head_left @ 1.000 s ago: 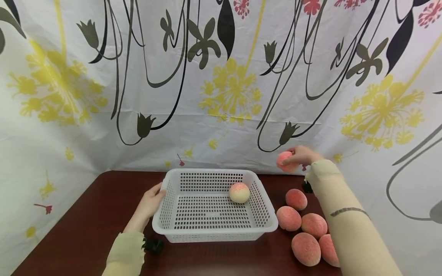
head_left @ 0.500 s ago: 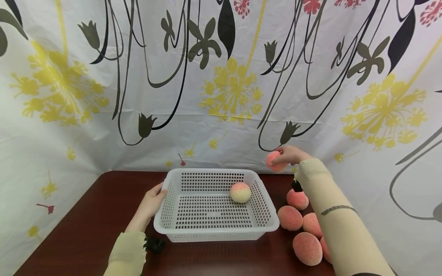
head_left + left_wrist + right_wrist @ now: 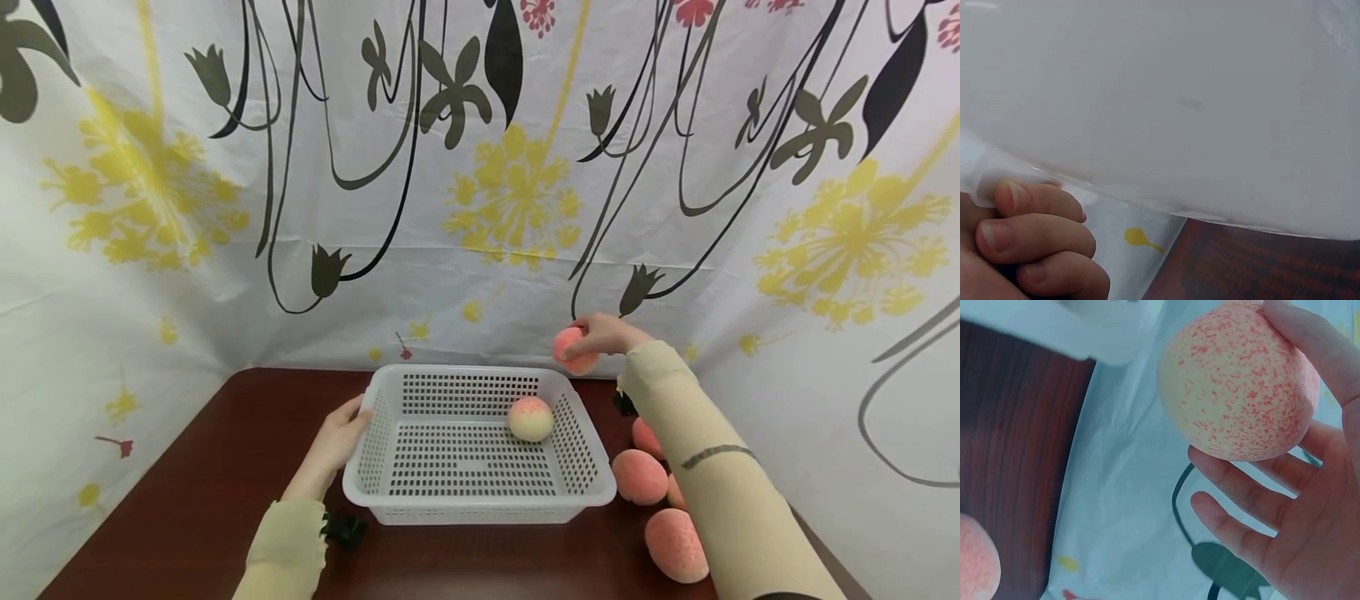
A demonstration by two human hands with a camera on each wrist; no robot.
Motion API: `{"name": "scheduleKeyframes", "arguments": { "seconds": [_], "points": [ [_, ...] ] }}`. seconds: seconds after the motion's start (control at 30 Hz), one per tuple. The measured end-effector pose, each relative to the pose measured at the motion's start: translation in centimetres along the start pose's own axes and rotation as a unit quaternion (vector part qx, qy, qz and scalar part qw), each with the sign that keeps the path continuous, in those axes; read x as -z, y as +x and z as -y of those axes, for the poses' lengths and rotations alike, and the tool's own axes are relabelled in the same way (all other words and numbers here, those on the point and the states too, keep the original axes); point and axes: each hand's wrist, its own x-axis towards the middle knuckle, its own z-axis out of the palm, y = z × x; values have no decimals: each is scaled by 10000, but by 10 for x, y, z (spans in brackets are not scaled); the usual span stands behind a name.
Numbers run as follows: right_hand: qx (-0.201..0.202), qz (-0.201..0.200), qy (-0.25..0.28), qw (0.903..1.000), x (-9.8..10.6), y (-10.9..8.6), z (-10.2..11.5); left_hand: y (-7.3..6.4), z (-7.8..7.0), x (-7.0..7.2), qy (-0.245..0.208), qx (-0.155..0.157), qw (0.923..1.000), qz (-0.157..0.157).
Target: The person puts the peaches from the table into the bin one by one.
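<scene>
A white plastic basket (image 3: pixel 480 502) with slotted walls stands on the dark table, and one pale peach (image 3: pixel 531 419) lies inside it toward the right. My left hand (image 3: pixel 335 437) grips the basket's left rim; in the left wrist view its fingers (image 3: pixel 1041 240) are curled at the edge. Above the table, past the basket's back right corner, my right hand (image 3: pixel 609 335) holds another peach (image 3: pixel 1238 384), pinkish with red speckles. Thumb and fingers lie on opposite sides of that peach in the right wrist view.
Several more peaches (image 3: pixel 640 477) lie on the table to the right of the basket, some partly hidden by the right sleeve (image 3: pixel 705 467). A floral-printed white sheet (image 3: pixel 420 308) hangs behind the dark reddish-brown table (image 3: pixel 195 483).
My right hand has moved left with its peach, from above the loose peaches toward the basket's back right corner. The left hand stays on the rim. The head view has shifted slightly.
</scene>
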Motion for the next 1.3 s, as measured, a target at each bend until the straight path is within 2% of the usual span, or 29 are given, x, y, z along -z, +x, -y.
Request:
{"name": "scheduleKeyframes", "arguments": {
  "seconds": [0.27, 0.67, 0.93, 1.3],
  "points": [
    [171, -87, -362, 9992, -8, 9, 17, 0, 1, -1, 24, -8, 10000, -7],
    [181, 84, -262, 9995, -21, 19, 29, 1, 1, -1, 33, 8, 10000, -66],
    [526, 298, -357, 9975, -37, 30, 53, 0, 2, 3, -5, -8, 10000, -82],
    [606, 494, -120, 9969, -59, 44, 78, 4, 4, -1, -10, 13, 9999, -148]
  ]
}}
